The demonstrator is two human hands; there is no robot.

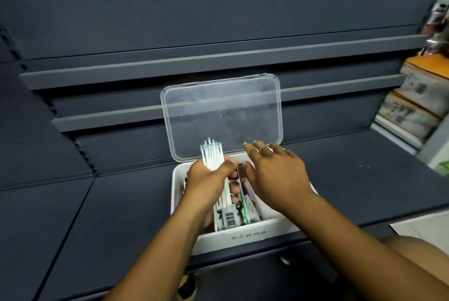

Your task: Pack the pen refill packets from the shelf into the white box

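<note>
The clear packet of thin white pen refills [213,158] sits in the left hand [209,184], whose fingers and thumb curl round its lower half. It is held at a slant over the left part of the white rectangular plastic box [243,236], its upper end poking up above the rim.

The likeliest trouble is a jam. The box already holds several flat printed refill packets [230,218] standing close together, so a long bundle pushed in at this angle could catch on them and bend the slender refills. Whether the packet's top is sealed cannot be told; if it is open, tipping it could let refills slide out.

The refills look straight, pale and tightly bunched, with bluish tips.

The right hand [274,179] is spread open with straight fingers and holds nothing. It hovers over the box's right half, fingertips by the lower edge of the clear hinged lid [222,113]; a knock there could drop the upright lid onto both hands.

The box rests near the front edge of the dark grey metal shelf [121,215], so a hard downward push might tip it. Stacked printed cartons [418,101] stand well apart at the right
</note>
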